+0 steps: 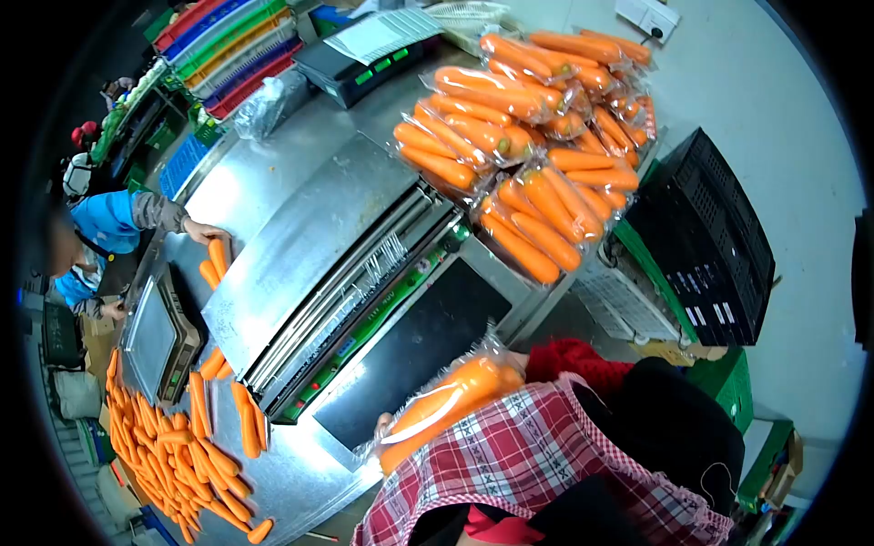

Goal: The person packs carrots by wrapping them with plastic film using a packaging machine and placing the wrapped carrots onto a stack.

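A clear plastic bag of carrots (451,409) is held close to the front of my plaid apron, beside the dark plate of the wrapping machine (414,350). My right hand (516,360), below a red sleeve, grips the bag's upper right end and is mostly hidden by the film. Fingertips of my left hand (384,423) show at the bag's lower left end; the rest of that hand is hidden behind it. Several bagged carrots (537,136) are heaped beyond the machine at the upper right. Loose carrots (173,455) lie piled at the lower left.
Across the steel table (237,191), a co-worker's hand (205,231) touches loose carrots, near a weighing scale (164,337). A black crate (701,246) stands at right. Stacked coloured trays (228,55) and a black box (369,68) with papers are at the back.
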A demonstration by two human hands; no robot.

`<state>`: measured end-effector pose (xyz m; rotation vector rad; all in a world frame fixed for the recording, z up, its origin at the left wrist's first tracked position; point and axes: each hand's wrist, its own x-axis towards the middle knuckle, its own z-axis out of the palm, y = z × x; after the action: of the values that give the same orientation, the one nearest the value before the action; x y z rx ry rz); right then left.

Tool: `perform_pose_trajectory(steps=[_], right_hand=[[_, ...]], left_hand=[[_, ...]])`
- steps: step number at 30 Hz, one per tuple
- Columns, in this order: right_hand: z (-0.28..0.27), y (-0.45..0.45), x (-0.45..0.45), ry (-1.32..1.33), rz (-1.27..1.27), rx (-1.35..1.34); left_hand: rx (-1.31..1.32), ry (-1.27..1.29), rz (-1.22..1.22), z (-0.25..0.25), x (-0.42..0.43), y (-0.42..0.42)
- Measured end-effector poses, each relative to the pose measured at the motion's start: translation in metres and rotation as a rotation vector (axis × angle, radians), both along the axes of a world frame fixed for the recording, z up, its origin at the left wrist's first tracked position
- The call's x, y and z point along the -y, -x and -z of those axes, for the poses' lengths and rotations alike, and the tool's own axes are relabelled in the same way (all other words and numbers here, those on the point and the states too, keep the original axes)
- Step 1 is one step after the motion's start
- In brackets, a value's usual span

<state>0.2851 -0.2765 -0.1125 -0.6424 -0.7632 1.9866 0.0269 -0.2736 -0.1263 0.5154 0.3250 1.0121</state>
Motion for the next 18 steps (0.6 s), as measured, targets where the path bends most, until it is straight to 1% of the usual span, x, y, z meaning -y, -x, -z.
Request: perform_pose_trajectory(steps=[1, 2, 3, 4, 5, 6, 7, 9, 10, 11, 12, 13, 15, 16, 17, 18], right_hand=[[-0.01, -0.002, -0.006, -0.019, -0.011, 0.005], [-0.018, -0.005, -0.012, -0.003, -0.092, 0.021], [-0.024, -0.008, -0.017, 0.016, -0.171, 0.04], [-0.017, -0.022, -0.018, 0.039, -0.089, 0.316], [-0.026, -0.03, -0.012, -0.134, 0.051, 0.387], [-0.035, -0.038, -0.006, -0.298, 0.204, 0.479], [-0.052, -0.04, -0.002, -0.104, 0.321, 0.258], [-0.045, -0.039, 0.005, -0.088, 0.434, 0.613], [-0.044, -0.055, -0.001, 0.077, 0.362, 0.522], [-0.047, -0.064, -0.012, 0.014, 0.529, 0.567], [-0.043, -0.075, -0.027, 0.165, 0.774, 0.167], [-0.059, -0.091, -0.058, 0.08, 1.014, 0.204], [-0.097, -0.152, -0.082, -0.193, 0.87, 0.384], [-0.137, -0.155, -0.11, -0.025, 0.966, 0.091], [-0.164, -0.167, -0.131, -0.13, 0.973, 0.205], [-0.135, -0.226, -0.14, -0.315, 1.188, 0.716]], left_hand=[[0.135, -0.132, 0.026, -0.011, -0.021, -0.004], [0.138, -0.238, 0.096, -0.033, -0.041, -0.01], [0.093, -0.077, 0.036, -0.088, -0.036, -0.033], [-0.062, -0.073, 0.164, -0.083, -0.04, -0.029], [-0.21, -0.083, 0.302, -0.077, -0.045, -0.026], [-0.294, -0.086, 0.358, -0.081, -0.049, -0.032], [-0.351, -0.091, 0.324, -0.085, -0.052, -0.042], [-0.466, -0.129, 0.23, -0.095, -0.057, -0.063], [-0.524, -0.154, 0.178, -0.1, -0.065, -0.072], [-0.568, -0.172, 0.124, -0.105, -0.072, -0.077], [-0.602, -0.193, 0.087, -0.109, -0.082, -0.08], [-0.634, -0.198, 0.073, -0.11, -0.094, -0.077], [-0.702, -0.319, 0.18, -0.103, -0.132, -0.045], [-0.904, -0.424, 0.042, -0.114, -0.155, -0.026], [-1.104, -0.538, -0.068, -0.125, -0.179, -0.004], [-1.11, -0.522, -0.301, -0.113, -0.209, 0.017]])
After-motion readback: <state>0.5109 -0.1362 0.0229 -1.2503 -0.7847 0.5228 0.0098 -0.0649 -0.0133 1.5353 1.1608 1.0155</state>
